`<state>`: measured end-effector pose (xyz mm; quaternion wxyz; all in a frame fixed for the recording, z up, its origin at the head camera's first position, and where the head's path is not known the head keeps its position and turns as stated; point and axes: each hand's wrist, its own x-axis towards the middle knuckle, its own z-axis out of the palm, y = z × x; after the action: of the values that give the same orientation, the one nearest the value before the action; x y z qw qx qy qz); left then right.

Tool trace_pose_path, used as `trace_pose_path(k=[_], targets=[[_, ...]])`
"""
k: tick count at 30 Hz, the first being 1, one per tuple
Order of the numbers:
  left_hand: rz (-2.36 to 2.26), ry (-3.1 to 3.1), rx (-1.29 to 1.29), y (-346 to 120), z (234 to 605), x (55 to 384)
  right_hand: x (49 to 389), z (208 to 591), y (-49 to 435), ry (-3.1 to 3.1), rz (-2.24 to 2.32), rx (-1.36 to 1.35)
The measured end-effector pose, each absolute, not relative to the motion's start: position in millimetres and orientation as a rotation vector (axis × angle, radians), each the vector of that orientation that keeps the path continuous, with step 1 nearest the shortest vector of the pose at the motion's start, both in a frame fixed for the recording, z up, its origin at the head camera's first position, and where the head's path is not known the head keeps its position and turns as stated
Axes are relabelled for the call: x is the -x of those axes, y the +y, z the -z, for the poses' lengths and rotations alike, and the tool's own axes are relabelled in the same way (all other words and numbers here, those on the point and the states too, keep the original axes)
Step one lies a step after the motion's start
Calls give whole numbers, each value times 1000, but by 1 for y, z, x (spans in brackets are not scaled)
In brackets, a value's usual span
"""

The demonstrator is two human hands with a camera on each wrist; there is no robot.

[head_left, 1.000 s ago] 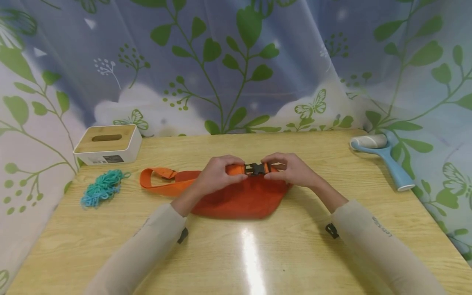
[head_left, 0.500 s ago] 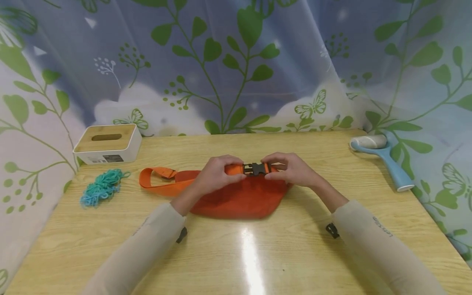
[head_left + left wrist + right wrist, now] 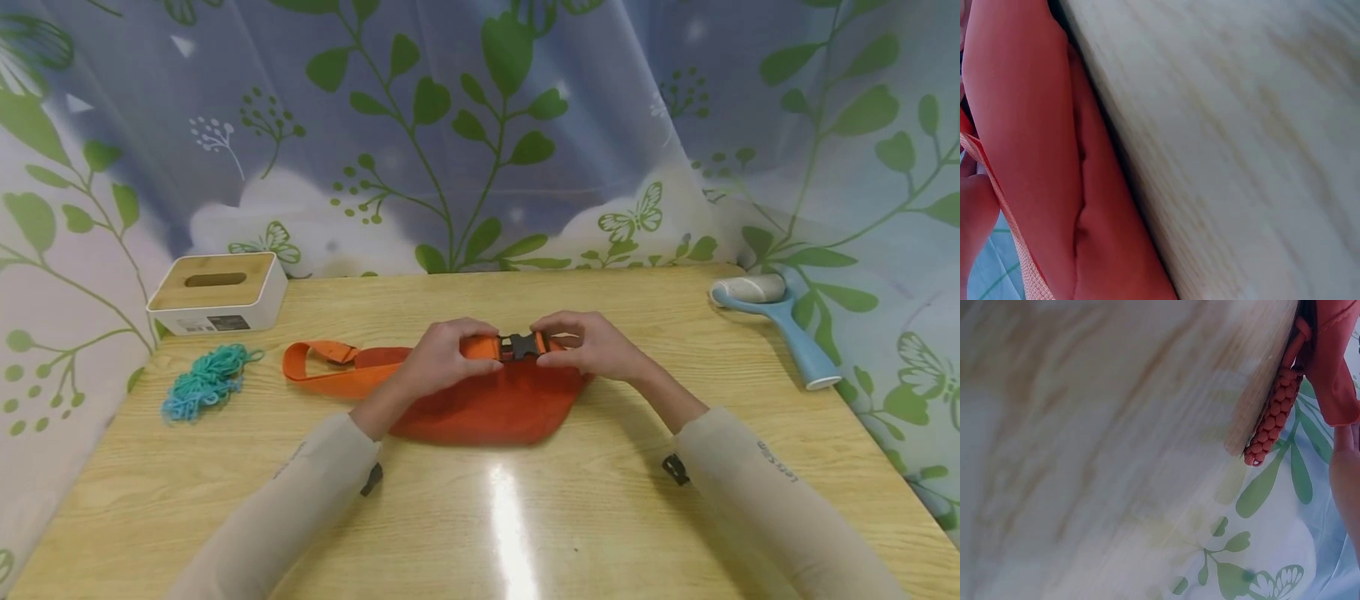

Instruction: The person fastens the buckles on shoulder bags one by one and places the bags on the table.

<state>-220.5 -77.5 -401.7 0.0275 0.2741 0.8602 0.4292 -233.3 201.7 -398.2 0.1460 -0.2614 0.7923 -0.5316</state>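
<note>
A red-orange waist bag (image 3: 487, 412) lies across the middle of the table, its orange strap (image 3: 341, 383) looping out to the left. Along its upper edge, a black side-release buckle (image 3: 522, 346) sits between the two hands. My left hand (image 3: 442, 357) pinches the strap at the buckle's left half, thumb below and fingers above. On the other side my right hand (image 3: 588, 346) pinches the buckle's right end. Prongs show between the halves; whether they are fully locked I cannot tell. In the right wrist view, a braided red cord (image 3: 1272, 419) hangs from the bag.
A white tissue box (image 3: 217, 296) with a wooden lid stands at the back left. Before it lies a tangle of teal and blue yarn (image 3: 210, 379). A blue-handled lint roller (image 3: 787, 321) rests at the right edge. A leaf-patterned curtain (image 3: 480, 167) borders the wooden table (image 3: 600, 517).
The buckle has shifted very slightly between the fingers. Both hands and the bag stay almost where they were.
</note>
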Motion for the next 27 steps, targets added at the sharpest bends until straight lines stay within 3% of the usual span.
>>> trace_pose_path(k=[27], targets=[[-1356, 2634, -797, -80, 398, 221, 231, 397, 199, 2369, 1518, 780]])
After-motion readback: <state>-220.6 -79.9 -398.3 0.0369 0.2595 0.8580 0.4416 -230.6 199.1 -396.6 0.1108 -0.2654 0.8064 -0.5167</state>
